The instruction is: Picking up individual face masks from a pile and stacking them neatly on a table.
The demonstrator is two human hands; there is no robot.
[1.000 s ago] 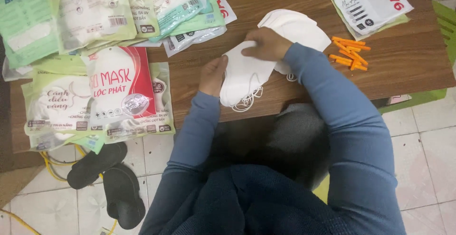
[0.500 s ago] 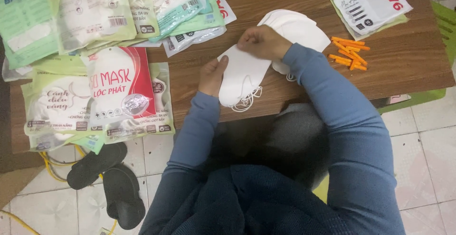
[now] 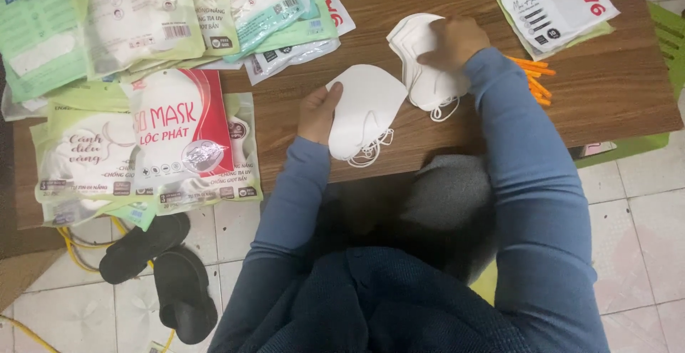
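Note:
My left hand (image 3: 318, 110) grips the left edge of a small stack of folded white face masks (image 3: 365, 109) near the front edge of the brown wooden table (image 3: 614, 96), their ear loops hanging toward me. My right hand (image 3: 454, 41) rests on a second pile of white masks (image 3: 421, 57) further back and to the right, fingers curled over its top. Both arms wear blue sleeves.
Many bagged mask packets cover the table's left side, among them a red and white packet (image 3: 182, 128) and green ones (image 3: 43, 28). More packets (image 3: 549, 3) lie at the back right. Orange sticks (image 3: 534, 82) lie beside my right sleeve. Black slippers (image 3: 160, 267) sit on the tiled floor.
My right hand has left the stack held by my left hand and moved back right onto the other pile of masks. The left hand keeps its hold.

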